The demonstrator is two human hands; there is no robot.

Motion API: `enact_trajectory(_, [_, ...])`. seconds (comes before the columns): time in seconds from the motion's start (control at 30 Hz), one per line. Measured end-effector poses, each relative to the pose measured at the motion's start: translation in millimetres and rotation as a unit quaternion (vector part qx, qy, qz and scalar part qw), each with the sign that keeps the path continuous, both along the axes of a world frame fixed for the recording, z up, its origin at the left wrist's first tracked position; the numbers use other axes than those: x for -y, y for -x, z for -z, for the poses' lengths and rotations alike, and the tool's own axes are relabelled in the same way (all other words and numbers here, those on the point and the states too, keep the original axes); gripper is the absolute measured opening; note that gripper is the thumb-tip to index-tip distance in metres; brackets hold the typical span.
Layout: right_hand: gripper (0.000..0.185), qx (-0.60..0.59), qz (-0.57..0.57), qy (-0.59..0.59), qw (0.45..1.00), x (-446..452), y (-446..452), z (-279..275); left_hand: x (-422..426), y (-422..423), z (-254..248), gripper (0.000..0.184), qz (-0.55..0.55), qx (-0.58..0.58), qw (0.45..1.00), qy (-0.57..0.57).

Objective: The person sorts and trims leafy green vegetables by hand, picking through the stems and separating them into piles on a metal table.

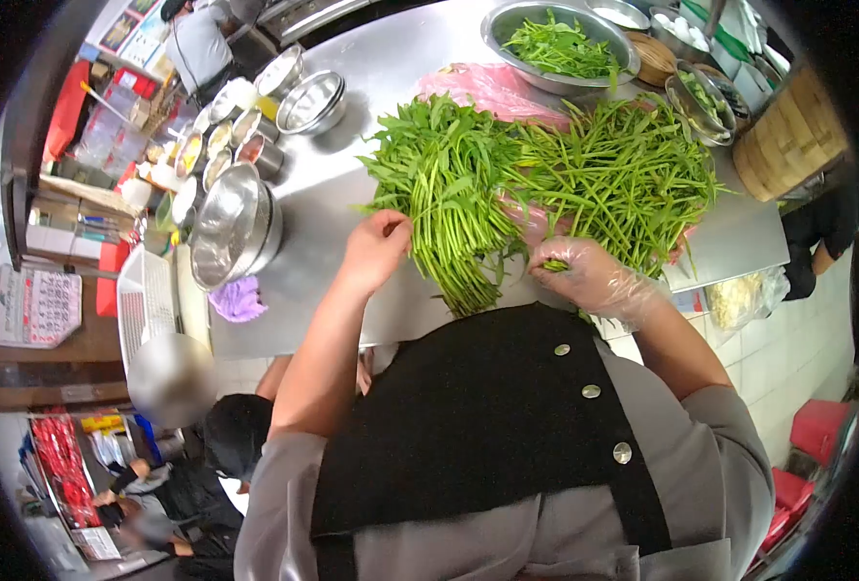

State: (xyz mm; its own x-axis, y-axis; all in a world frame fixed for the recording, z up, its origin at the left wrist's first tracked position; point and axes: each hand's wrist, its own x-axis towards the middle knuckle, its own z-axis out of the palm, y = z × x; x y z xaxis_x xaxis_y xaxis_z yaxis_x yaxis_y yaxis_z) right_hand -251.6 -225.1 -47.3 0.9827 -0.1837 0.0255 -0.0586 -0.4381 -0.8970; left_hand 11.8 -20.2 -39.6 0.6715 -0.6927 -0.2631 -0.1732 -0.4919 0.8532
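Observation:
A bunch of long-stemmed leafy greens, which look like water spinach (453, 208), lies on the steel table in front of me, cut ends toward me. To its right is a looser pile of the same greens (632, 174). My left hand (376, 254), bare, is beside the left edge of the bunch with its fingers curled together; whether anything is in them is hidden. In a clear plastic glove, my right hand (599, 281) is closed around some green stems (553, 264) at the near edge of the loose pile.
Behind the greens are a pink plastic bag (492, 89) and a metal bowl of leaves (565, 82). Steel bowls (231, 228) and a purple cloth (238, 300) are at left. A bamboo steamer (792, 136) stands at right. Other people are at upper left, lower left and right.

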Motion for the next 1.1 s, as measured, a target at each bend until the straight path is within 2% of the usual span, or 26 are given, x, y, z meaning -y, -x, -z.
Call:
enact_trajectory(0.03, [0.008, -0.041, 0.003, -0.004, 0.999, 0, 0, 1, 2, 2, 11, 0.032, 0.005, 0.024, 1.000, -0.011])
enact_trajectory(0.13, [0.009, -0.025, -0.012, -0.027, 0.999, -2, -1, -1, 4, 20, 19, 0.044, -0.004, 0.121, 0.990, -0.071])
enact_trajectory(0.17, [0.009, -0.023, -0.015, -0.021, 0.999, -3, 0, 2, 3, 20, 28, 0.052, -0.007, 0.110, 0.991, -0.072])
enact_trajectory(0.27, [0.009, -0.019, -0.013, -0.012, 1.000, -7, 2, 5, 5, 29, 25, 0.050, 0.062, 0.229, 0.960, -0.147])
enact_trajectory(0.47, [0.010, -0.103, 0.053, -0.055, 0.992, -29, 13, -9, 2, 19, 44, 0.032, 0.064, 0.150, 0.986, -0.038])
enact_trajectory(0.63, [0.014, -0.101, 0.082, -0.016, 0.991, -45, 26, -16, -17, 7, 21, 0.024, 0.034, -0.047, 0.998, 0.026])
enact_trajectory(0.73, [0.015, -0.078, 0.079, 0.035, 0.993, -54, 27, -21, -33, 8, -10, 0.024, 0.056, -0.104, 0.993, 0.016])
enact_trajectory(0.77, [0.015, -0.075, 0.078, 0.051, 0.993, -59, 27, -24, -39, 12, -27, 0.025, 0.069, -0.028, 0.997, -0.030])
enact_trajectory(0.87, [0.013, -0.070, 0.078, 0.054, 0.993, -75, 25, -31, -54, 10, -28, 0.030, 0.100, 0.030, 0.994, 0.031])
enact_trajectory(0.97, [0.010, -0.080, 0.087, 0.079, 0.990, -83, 22, -47, -67, 14, -41, 0.033, 0.120, 0.019, 0.992, 0.037])
enact_trajectory(1.07, [0.013, -0.071, 0.129, 0.080, 0.986, -82, 13, -69, -79, 18, -40, 0.033, 0.123, 0.034, 0.987, 0.100])
enact_trajectory(1.1, [0.012, -0.060, 0.137, 0.098, 0.984, -89, 6, -94, -83, 20, -39, 0.033, 0.126, 0.027, 0.986, 0.107])
